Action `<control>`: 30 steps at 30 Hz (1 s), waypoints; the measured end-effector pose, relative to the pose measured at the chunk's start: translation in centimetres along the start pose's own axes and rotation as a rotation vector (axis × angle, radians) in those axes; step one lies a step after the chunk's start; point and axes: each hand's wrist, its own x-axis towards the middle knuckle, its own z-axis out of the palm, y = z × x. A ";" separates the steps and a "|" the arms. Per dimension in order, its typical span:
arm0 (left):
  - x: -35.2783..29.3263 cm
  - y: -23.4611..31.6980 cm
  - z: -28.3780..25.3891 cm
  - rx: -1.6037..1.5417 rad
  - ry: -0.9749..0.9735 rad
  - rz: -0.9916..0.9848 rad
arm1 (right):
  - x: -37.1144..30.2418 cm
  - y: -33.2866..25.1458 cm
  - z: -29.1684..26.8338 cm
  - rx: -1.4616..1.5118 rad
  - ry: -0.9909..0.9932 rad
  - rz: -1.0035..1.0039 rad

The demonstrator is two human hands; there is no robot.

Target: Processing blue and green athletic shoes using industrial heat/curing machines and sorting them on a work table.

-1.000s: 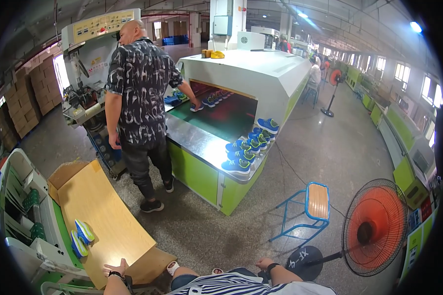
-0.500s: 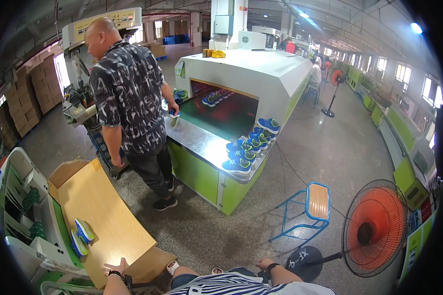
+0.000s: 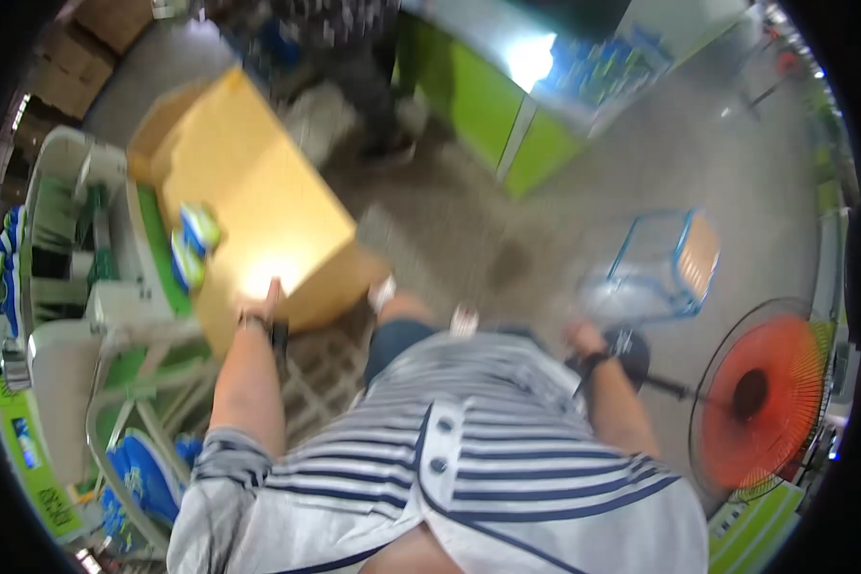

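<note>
My left hand (image 3: pixel 259 306) is at the near edge of a tan wooden board (image 3: pixel 253 182), at least one finger stretched out over its surface. Whether it presses on the board is hard to tell through the blur. A pair of blue-and-lime sports shoes (image 3: pixel 195 243) lies on the board's left side, beyond that hand. My right hand (image 3: pixel 585 338) hangs by my right side, near the round base of the fan; motion smears its fingers. Nothing can be made out in it.
A blue-framed stool (image 3: pixel 684 263) and a red standing fan (image 3: pixel 761 402) are at right. Ahead, a person (image 3: pixel 354 67) stands beside a green-sided machine (image 3: pixel 493 105) with blue shoes (image 3: pixel 603 72) on its corner. More blue shoes (image 3: pixel 143 478) sit low at left, by a pale machine (image 3: pixel 62 182).
My view has tipped down, bringing my striped shirt and forearms further into the picture. My left hand remains by the board's near edge. The shoes on the board stay put.
</note>
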 end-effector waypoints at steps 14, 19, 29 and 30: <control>3.4 -3.4 5.7 -0.018 -0.111 -0.246 | -9.4 -7.1 -6.3 0.396 -0.048 0.368; 5.5 -8.9 5.2 -0.128 -0.141 -0.282 | -12.5 -14.9 -13.9 0.382 -0.151 0.133; -21.9 7.6 -0.8 -0.415 -0.822 0.647 | -14.1 -26.4 -21.6 0.803 -0.279 -0.222; -23.4 8.1 -1.6 -0.422 -1.039 0.628 | -14.2 -26.8 -22.1 0.776 -0.248 -0.371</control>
